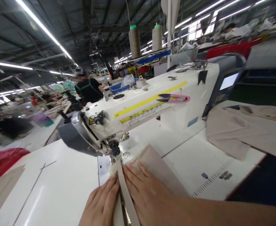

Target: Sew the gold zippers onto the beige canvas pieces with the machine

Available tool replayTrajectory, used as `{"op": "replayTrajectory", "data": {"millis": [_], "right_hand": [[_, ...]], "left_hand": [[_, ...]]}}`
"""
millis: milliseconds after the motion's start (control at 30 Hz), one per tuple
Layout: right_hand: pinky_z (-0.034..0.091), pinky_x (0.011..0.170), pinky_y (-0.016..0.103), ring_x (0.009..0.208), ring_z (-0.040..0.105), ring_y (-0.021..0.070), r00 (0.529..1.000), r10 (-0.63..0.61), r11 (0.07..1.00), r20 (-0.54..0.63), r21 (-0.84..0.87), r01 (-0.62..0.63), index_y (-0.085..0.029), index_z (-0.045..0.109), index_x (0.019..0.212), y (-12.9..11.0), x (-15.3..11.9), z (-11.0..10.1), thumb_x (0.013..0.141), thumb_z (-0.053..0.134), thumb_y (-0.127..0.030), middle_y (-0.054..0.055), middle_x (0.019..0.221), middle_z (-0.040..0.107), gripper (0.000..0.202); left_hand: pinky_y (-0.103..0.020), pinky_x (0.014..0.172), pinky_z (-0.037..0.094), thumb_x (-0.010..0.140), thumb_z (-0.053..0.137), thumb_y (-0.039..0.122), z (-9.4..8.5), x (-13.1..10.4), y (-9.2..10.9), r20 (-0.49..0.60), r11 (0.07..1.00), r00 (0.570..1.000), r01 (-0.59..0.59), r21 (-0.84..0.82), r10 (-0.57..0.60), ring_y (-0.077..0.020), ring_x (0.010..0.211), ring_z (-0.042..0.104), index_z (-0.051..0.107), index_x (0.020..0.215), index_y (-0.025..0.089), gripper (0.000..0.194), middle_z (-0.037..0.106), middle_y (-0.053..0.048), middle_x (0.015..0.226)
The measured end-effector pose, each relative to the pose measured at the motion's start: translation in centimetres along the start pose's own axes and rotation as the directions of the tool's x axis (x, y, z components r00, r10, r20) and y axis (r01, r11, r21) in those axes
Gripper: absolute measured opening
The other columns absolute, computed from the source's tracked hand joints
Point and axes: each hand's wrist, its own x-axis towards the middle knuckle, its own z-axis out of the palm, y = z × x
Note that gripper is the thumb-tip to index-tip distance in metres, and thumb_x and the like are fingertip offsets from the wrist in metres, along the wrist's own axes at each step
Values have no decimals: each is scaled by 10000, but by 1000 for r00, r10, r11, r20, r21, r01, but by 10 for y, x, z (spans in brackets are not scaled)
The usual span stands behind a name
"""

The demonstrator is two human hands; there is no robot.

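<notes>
Beige fabric [160,171] lies under the presser foot area of a white sewing machine [147,103], and a light strip with a zipper [126,201] runs from there toward me. My left hand [102,202] lies on the left edge of the strip, fingers stretched and close together, pointing at the needle. To the right of the strip, my right hand [144,190] rests flat on the fabric with its fingers extended. Both hands are just in front of the needle area. The zipper's far end is hidden at the machine.
Pink-handled snips [173,98] lie on the machine arm. More beige fabric [234,128] is piled at the right. A red bag [6,163] and a beige piece [3,191] are at the left. A person [88,86] stands beyond the machine.
</notes>
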Motion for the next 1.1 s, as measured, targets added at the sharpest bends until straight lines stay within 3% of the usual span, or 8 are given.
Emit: {"op": "replayTrajectory", "data": {"millis": [100, 233, 333, 433, 567, 800, 1100], "right_hand": [[300, 1066, 510, 1331, 260, 308, 999, -49, 995, 7, -88, 49, -35, 346, 1388, 0, -2, 1, 934, 356, -274, 172, 1433, 283, 514], [403, 986, 509, 1281, 366, 313, 976, -154, 961, -154, -252, 112, -77, 371, 1381, 5, -5, 13, 868, 425, -233, 157, 1400, 363, 539], [448, 936, 485, 1248, 420, 308, 934, -258, 911, -247, -385, 150, -72, 327, 1403, 11, -5, 24, 804, 458, -204, 170, 1366, 421, 627], [460, 920, 466, 1237, 435, 306, 911, -302, 885, -282, -439, 157, -39, 237, 1433, 20, -1, 32, 801, 452, -210, 184, 1343, 452, 689], [438, 957, 466, 1259, 409, 292, 923, -258, 908, -286, -399, 130, -18, 133, 1450, 31, 10, 34, 811, 414, -156, 194, 1342, 454, 712], [450, 958, 465, 1241, 436, 274, 946, -230, 929, -228, -341, 144, -78, 102, 1465, 37, 21, 28, 824, 411, -146, 152, 1362, 443, 715], [495, 905, 443, 1189, 494, 280, 936, -265, 885, -232, -443, 140, -48, 143, 1456, 40, 17, 30, 795, 421, -162, 161, 1317, 490, 726]], "left_hand": [[-310, 858, 509, 897, 403, 236, -4, -1, 5, 15, 999, 1000, 21, -49, -20, -236, 1162, 517, 411, 1312, 108, 434, 513, -146, 1301], [-348, 864, 509, 878, 404, 145, 3, -6, 12, 12, 997, 997, 71, -22, -71, -255, 1174, 500, 475, 1252, 123, 381, 506, -158, 1300], [-388, 833, 514, 895, 393, 140, 13, -4, 15, -106, 988, 983, 148, -37, -151, -269, 1103, 532, 518, 1197, 130, 328, 545, -167, 1219], [-417, 842, 509, 890, 359, 99, 18, 4, 12, -183, 986, 970, 147, -82, -160, -253, 1029, 565, 537, 1150, 122, 315, 575, -163, 1139], [-426, 899, 490, 878, 366, 54, 17, 16, 1, -98, 983, 981, 158, -96, -167, -239, 1053, 569, 532, 1137, 111, 312, 577, -157, 1156], [-455, 909, 483, 886, 389, 69, 25, 22, -12, -73, 981, 985, 149, -126, -159, -267, 1079, 564, 499, 1176, 91, 310, 580, -170, 1158], [-438, 925, 479, 908, 373, 78, 24, 24, -14, 9, 977, 988, 153, -146, -153, -268, 1111, 545, 497, 1179, 71, 298, 562, -183, 1187]]}}
